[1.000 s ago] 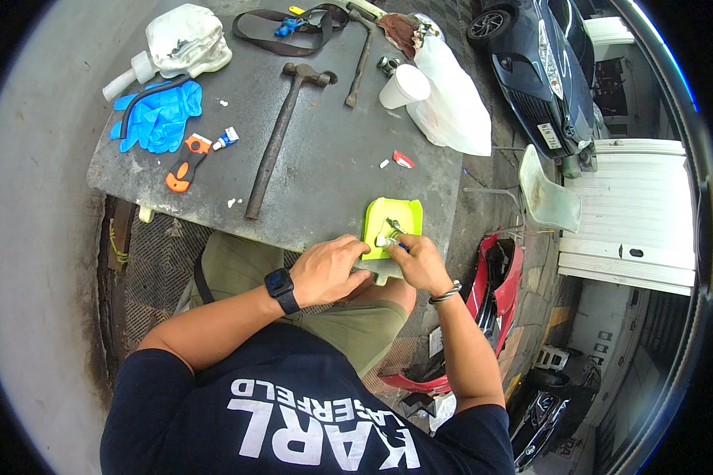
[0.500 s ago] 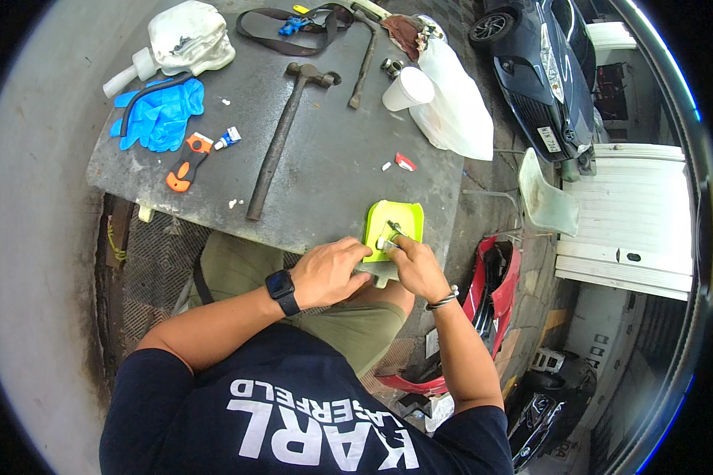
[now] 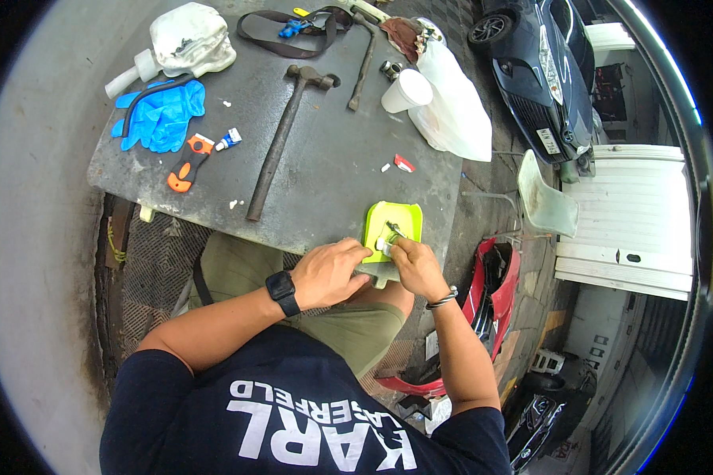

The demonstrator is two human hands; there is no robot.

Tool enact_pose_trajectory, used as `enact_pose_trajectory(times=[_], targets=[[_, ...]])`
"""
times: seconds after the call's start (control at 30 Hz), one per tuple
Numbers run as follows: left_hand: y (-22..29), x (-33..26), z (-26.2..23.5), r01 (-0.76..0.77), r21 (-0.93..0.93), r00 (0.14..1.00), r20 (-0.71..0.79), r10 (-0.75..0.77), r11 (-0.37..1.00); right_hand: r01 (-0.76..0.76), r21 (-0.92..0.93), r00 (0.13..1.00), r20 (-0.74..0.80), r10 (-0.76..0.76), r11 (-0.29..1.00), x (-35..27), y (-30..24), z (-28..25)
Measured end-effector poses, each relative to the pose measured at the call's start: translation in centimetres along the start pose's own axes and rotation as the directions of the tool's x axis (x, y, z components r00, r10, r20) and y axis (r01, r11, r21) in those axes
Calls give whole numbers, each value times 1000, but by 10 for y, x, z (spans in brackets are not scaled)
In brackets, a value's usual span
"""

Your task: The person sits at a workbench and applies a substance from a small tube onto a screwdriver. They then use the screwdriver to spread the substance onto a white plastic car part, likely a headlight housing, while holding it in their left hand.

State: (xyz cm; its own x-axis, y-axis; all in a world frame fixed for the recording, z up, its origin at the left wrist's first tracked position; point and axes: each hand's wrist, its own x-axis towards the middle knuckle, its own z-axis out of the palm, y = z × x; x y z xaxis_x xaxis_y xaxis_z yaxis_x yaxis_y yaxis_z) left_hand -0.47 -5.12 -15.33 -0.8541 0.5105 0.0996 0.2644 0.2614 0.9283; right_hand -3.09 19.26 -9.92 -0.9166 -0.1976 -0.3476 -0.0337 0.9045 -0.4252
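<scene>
A shallow lime-green plastic tray [image 3: 405,212] sits at the near edge of the table, with a dab of white material [image 3: 383,245] in it. Against its near left side, my left hand [image 3: 330,274] is closed, fingers curled on the rim. My right hand [image 3: 420,269] reaches in from the right, its fingers pinched on a small slim tool [image 3: 396,229] with a dark and silvery end. The fingers hide the rest of that tool, so its kind cannot be made out.
Left of the tray lie a hammer [image 3: 281,142], an orange-and-black scraper [image 3: 190,164], a small tube [image 3: 228,138] and blue gloves [image 3: 166,119]. A white cup [image 3: 407,91], plastic bag [image 3: 451,107] and red cap [image 3: 404,162] are farther right. Beyond stands a dark car [image 3: 531,87].
My right fingers have shifted slightly within the tray, and the white material there looks a little more spread. My left hand stays at the tray's rim.
</scene>
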Motion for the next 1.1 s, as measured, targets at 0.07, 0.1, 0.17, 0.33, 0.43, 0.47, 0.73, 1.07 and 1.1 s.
enact_pose_trajectory(times=[0.07,0.1,0.17,0.33,0.43,0.47,0.73,1.07,1.1], targets=[[-1,0,1,1,2,1000,-1,-1,1000,-39,9,999,-14,39,999,1,-4,2],[-1,0,1,1,6,1000,-3,-1,1000,-41,-3,999,-24,41,999,1,-5,3],[-1,0,2,-3,9,1000,-3,3,1000,-53,-28,997,-48,52,998,0,-6,6],[-2,1,3,-10,3,1000,-5,10,1000,-61,0,997,-47,61,998,1,-7,6],[-2,1,2,-6,1,1000,0,6,1000,-97,32,995,10,97,995,3,-11,0],[-2,1,1,-3,0,1000,3,3,1000,-112,40,993,33,111,993,3,-12,-2],[-3,1,1,-4,0,1000,11,4,1000,-117,46,993,40,115,992,3,-11,-6],[-3,1,0,-19,3,1000,2,19,1000,-91,130,991,-88,103,987,3,-9,8],[-3,1,1,-17,2,1000,3,17,1000,-98,138,990,-87,111,986,3,-8,9]])
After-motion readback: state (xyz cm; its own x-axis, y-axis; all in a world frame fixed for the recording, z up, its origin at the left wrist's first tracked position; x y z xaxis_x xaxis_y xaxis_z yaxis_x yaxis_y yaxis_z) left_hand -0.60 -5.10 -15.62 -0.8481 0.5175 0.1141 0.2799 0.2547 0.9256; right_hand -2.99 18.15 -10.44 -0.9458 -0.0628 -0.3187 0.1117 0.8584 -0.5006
